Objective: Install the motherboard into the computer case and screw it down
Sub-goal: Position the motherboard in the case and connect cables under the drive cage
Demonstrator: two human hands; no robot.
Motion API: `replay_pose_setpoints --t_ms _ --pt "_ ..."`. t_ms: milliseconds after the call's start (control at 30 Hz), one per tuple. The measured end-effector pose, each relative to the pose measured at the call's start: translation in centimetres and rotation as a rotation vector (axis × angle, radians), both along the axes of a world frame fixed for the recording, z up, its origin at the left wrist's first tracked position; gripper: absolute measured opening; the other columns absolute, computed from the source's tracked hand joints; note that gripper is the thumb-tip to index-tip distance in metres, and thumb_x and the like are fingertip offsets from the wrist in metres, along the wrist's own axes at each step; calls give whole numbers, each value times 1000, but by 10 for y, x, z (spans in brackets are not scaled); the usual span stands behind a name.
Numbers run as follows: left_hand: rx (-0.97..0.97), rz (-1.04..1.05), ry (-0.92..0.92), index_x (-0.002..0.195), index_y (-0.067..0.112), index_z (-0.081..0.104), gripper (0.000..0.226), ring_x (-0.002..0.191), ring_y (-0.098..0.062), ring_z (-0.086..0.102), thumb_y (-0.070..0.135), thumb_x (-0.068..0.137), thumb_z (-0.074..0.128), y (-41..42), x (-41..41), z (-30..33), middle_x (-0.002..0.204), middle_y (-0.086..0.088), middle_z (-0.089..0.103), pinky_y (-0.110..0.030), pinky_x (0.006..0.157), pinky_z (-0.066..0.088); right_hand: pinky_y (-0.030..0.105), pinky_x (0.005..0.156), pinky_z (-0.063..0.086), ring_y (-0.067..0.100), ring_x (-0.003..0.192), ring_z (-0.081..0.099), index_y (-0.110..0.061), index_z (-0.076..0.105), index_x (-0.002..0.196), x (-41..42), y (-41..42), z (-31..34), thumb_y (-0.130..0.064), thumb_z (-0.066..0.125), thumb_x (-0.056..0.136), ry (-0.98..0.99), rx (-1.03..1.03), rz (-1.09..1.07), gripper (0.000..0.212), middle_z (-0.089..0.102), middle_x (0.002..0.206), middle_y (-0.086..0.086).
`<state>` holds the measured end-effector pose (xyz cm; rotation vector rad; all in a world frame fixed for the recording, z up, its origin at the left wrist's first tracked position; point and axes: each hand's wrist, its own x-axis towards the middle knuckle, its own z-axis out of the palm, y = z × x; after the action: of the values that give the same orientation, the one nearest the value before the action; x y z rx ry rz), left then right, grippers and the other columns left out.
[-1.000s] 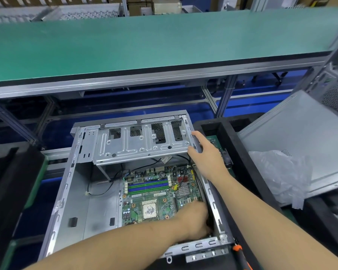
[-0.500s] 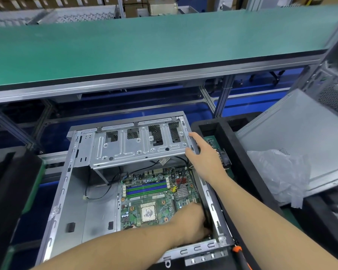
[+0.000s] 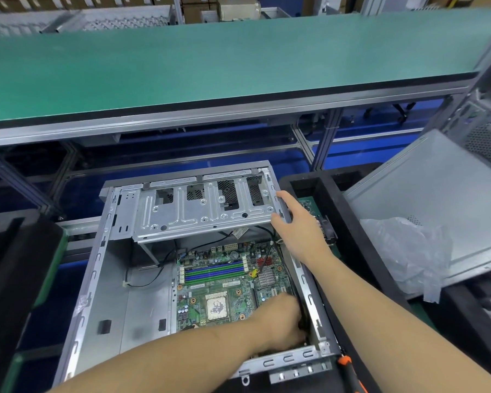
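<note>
Hands have barely moved: left hand (image 3: 281, 321) still presses the motherboard (image 3: 227, 285) down inside the computer case (image 3: 102, 279), fingers hidden; right hand (image 3: 298, 225) still grips the case's right rail. Board lettering is unreadable.

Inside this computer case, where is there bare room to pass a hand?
Free: the bare case floor between the left wall and the motherboard. Crowded: the near right corner, where the left hand works, and under the drive cage.
</note>
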<state>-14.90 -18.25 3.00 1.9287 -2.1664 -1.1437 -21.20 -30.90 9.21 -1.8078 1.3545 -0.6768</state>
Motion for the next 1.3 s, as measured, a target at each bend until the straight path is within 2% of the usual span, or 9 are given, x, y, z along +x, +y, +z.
replay_pose_setpoints --t_ms 100,200,467,767,933,1033,1133,1200,1300 --pt "29 19 42 86 3 71 13 78 -29 67 16 84 69 -2 0 0 82 -13 69 -37 69 59 26 61 54 3 48 53 -46 38 147 -1 1 1 -37 54 100 12 -4 -2 50 57 129 -4" --pt "34 20 87 107 6 72 26 93 -29 69 15 84 68 -2 -1 -2 103 -11 72 -41 85 59 25 57 50 1 42 48 -46 38 147 0 0 1 -37 53 101 10 -5 -1 50 58 128 -4" --pt "42 7 113 122 10 67 37 102 -31 65 10 86 65 -2 -1 4 115 -13 68 -38 92 56 27 59 50 12 57 55 -43 37 148 0 2 3 -36 52 101 28 -13 13 51 58 129 -2" --pt "34 32 26 116 16 70 34 104 -28 65 31 85 73 -1 0 6 112 -6 71 -37 96 54 34 78 53 18 85 66 -43 37 149 1 3 5 -37 53 100 35 -17 18 51 55 138 1" --pt "36 -15 -67 94 9 71 36 89 -26 66 43 84 76 -3 6 13 91 -6 70 -37 85 56 33 71 55 13 60 58 -44 37 148 0 2 4 -38 52 100 34 -14 18 51 56 135 -1" --pt "47 -37 -23 68 17 58 28 71 -21 63 26 90 73 -5 20 15 68 0 57 -31 65 54 25 58 46 6 51 49 -45 38 148 0 2 2 -38 53 100 24 -11 1 51 60 128 0" --pt "42 39 136 85 19 71 6 62 -4 53 17 91 70 -9 41 17 68 12 54 -17 59 44 19 54 40 3 47 50 -44 38 148 -1 0 0 -37 53 100 25 -15 8 51 60 133 2" --pt "7 108 181 104 17 76 15 73 -8 60 14 93 67 -12 52 18 85 8 67 -24 71 53 16 56 41 2 51 54 -44 38 148 -1 0 0 -37 53 101 26 -20 16 51 54 144 -3" --pt "-2 158 224 107 17 76 18 79 -7 59 14 93 66 -15 57 17 96 8 68 -25 81 50 19 59 44 6 59 60 -44 39 148 -1 1 -1 -37 54 100 1 -19 18 50 55 141 -10"
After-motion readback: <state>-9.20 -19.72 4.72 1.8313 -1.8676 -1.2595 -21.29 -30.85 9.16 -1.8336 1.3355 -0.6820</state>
